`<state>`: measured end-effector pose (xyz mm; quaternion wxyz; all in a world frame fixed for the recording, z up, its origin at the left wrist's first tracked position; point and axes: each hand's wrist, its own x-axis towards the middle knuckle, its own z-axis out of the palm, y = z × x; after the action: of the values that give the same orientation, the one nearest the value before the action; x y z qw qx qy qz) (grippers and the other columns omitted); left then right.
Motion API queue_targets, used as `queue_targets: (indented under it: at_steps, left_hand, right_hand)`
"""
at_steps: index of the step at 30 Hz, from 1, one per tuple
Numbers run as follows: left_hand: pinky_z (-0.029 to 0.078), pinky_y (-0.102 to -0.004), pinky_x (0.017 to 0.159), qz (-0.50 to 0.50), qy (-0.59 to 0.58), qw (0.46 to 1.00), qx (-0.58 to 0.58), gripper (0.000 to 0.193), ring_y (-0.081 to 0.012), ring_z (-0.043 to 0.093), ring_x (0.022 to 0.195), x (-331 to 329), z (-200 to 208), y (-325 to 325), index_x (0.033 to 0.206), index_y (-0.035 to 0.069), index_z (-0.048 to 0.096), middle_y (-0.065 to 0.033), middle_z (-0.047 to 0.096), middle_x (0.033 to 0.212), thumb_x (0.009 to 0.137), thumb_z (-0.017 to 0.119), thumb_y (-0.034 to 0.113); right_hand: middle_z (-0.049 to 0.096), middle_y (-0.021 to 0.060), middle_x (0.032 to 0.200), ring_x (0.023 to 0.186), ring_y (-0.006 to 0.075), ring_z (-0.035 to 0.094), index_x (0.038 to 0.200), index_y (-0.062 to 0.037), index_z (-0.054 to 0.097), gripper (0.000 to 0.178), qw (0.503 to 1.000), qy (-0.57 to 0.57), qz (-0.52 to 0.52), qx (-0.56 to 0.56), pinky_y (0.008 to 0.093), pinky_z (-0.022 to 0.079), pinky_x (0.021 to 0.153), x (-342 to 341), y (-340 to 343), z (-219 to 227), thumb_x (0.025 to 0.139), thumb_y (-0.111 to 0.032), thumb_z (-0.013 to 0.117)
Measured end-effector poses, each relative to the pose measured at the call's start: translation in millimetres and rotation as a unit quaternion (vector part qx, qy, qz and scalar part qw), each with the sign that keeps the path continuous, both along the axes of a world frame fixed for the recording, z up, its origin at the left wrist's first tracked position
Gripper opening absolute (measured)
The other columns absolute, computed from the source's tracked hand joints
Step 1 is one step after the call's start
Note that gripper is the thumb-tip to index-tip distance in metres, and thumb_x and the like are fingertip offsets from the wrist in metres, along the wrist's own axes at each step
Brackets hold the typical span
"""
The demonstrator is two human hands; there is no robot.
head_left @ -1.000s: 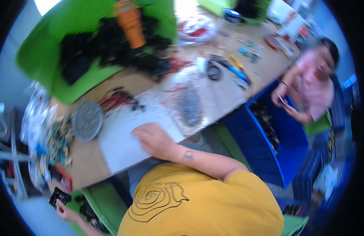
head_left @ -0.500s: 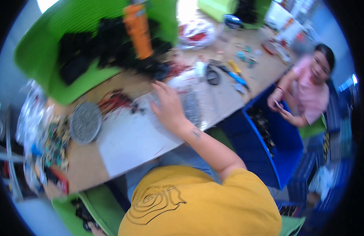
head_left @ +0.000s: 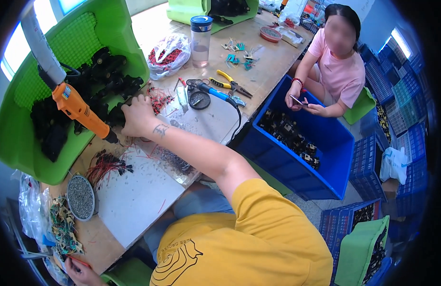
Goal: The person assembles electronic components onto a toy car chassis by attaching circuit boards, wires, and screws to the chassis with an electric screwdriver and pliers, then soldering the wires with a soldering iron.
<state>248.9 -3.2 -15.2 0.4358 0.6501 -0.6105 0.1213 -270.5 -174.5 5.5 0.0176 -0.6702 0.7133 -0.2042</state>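
Green bin (head_left: 20, 143) full of black parts (head_left: 106, 81); right hand (head_left: 137, 114) at its rim, fingers curled on one black part, grip unclear. Left hand (head_left: 80, 274) cut off at the frame edge, can't tell its state. Blue crate (head_left: 320, 157) holds more dark parts beside the tabletop (head_left: 139, 200).

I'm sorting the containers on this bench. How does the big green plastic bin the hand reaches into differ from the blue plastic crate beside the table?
The green plastic bin sits tilted on the wooden table, its open side facing the person; the blue plastic crate stands upright below the table edge. The green bin is heaped with black parts where the right hand reaches; the blue crate holds a thinner layer. Both hold dark parts.
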Motion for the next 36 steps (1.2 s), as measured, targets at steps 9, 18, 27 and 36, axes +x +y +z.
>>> queue_targets:
  at_steps: [9, 18, 27, 36]
  left_hand:
    - [0.042, -0.0405, 0.090, -0.352, -0.045, 0.925, 0.132, 0.028, -0.0320, 0.054, 0.101, -221, 11, -21, 0.104, 0.001, 0.057, -0.0172, 0.056, 0.110, 0.077, 0.064, 0.002]
    - [0.048, -0.0297, 0.086, -0.443, 0.473, 0.635, 0.419, 0.049, -0.0186, 0.057, 0.104, -288, -10, -14, 0.132, -0.001, 0.038, -0.0117, 0.053, 0.120, 0.089, 0.058, 0.011]
    - [0.047, -0.0331, 0.093, -0.317, 0.652, 0.555, 0.409, 0.044, -0.0175, 0.056, 0.108, -230, 4, -24, 0.131, 0.004, 0.037, -0.0099, 0.052, 0.123, 0.091, 0.054, 0.011]
    - [0.046, -0.0317, 0.093, -0.333, 0.580, 0.595, 0.446, 0.049, -0.0158, 0.055, 0.107, -221, -6, -26, 0.134, 0.001, 0.033, -0.0109, 0.053, 0.121, 0.091, 0.056, 0.010]
  right_hand:
    - [0.053, 0.0209, 0.109, 0.108, 0.0361, 0.045, 0.114, -0.0066, 0.059, 0.060, 0.986, -0.118, -0.055, -0.108, 0.0452, 0.037, 0.094, -8, 98, 16, 0.061, -0.032, 0.070]
    - [0.051, 0.0192, 0.112, 0.106, 0.0374, 0.046, 0.117, -0.0086, 0.057, 0.062, 0.979, -0.165, 0.097, -0.077, 0.0450, 0.039, 0.092, 48, 178, 10, 0.062, -0.032, 0.076]
    - [0.062, 0.0123, 0.088, 0.085, 0.0310, 0.058, 0.097, -0.0056, 0.064, 0.024, 0.970, -0.178, 0.157, -0.048, 0.0407, 0.046, 0.076, 60, 126, -10, 0.076, -0.016, 0.069]
    - [0.063, 0.0129, 0.081, 0.079, 0.0320, 0.059, 0.090, -0.0039, 0.062, 0.022, 0.987, -0.057, 0.106, 0.106, 0.0409, 0.046, 0.069, 76, 72, -12, 0.076, -0.018, 0.070]
